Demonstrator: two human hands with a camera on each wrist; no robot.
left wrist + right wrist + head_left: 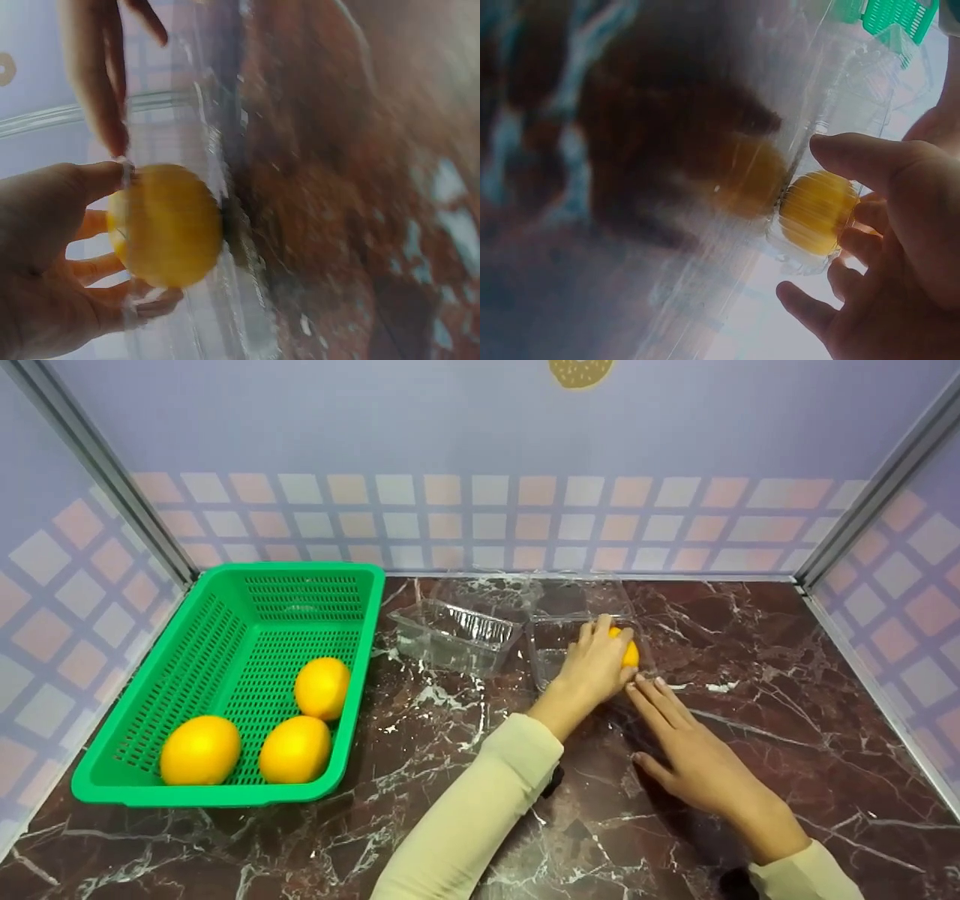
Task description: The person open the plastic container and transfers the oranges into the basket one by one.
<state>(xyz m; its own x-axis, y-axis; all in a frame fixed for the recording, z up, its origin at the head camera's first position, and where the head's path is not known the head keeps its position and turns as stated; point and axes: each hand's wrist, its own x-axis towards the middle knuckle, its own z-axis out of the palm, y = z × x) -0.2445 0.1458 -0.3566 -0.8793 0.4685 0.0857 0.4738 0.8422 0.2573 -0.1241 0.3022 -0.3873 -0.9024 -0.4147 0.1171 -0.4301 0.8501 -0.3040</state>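
My left hand (596,656) reaches into a clear plastic clamshell box (551,639) and grips an orange (628,649) at its right side. In the left wrist view, fingers curl round the orange (172,225) behind the transparent wall. Just in front of the box's right corner is my right hand (697,754), its fingers extended toward the box and the fingertips close to the left hand. The right wrist view shows the orange (819,212) through the clear plastic beside the right hand (907,232); whether that hand touches the box I cannot tell.
A green plastic basket (367,660) on the left holds three oranges (201,750). Between basket and box stands another clear plastic container (454,641). The dark marbled tabletop (420,825) meets tile-patterned walls (465,435) at the back and both sides.
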